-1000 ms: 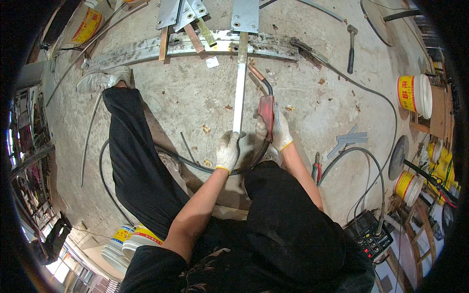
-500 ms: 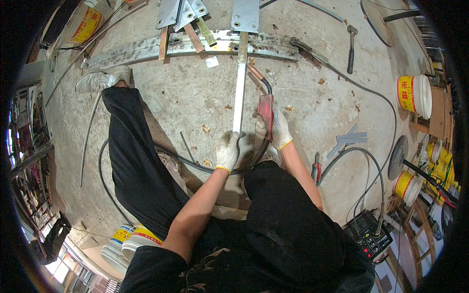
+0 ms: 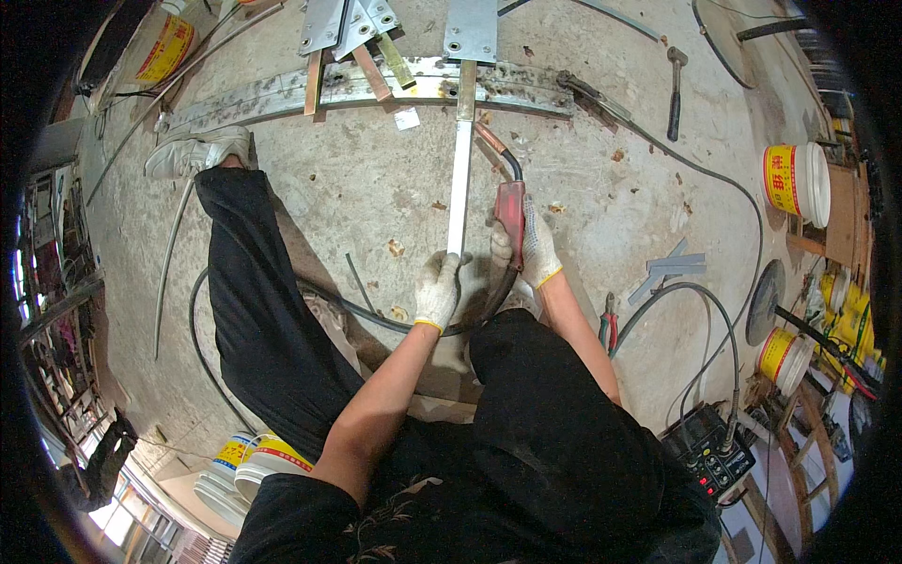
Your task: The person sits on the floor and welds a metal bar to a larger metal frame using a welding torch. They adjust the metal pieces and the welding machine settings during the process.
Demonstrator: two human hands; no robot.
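In a white work glove, my left hand (image 3: 438, 289) is closed around the near end of a bright metal bar (image 3: 460, 188). The bar's far end meets a brass-coloured strip (image 3: 467, 94), which comes out from under a grey metal plate (image 3: 472, 33) with bolt holes. My right hand (image 3: 531, 246), gloved too, grips the red handle of a welding torch (image 3: 509, 214). Its copper nozzle (image 3: 489, 138) points up and left, close beside the joint between bar and strip. Whether the nozzle touches the metal I cannot tell. A black cable runs back from the torch under my left wrist.
A long spattered steel beam (image 3: 526, 94) lies crosswise under the strip, with more plates (image 3: 362, 28) at its left. To the right are a hammer (image 3: 676, 94), an electrode clamp (image 3: 597, 96), flat metal offcuts (image 3: 669, 268), pliers (image 3: 609, 322), a bucket (image 3: 794, 186) and a welding machine (image 3: 709, 456).
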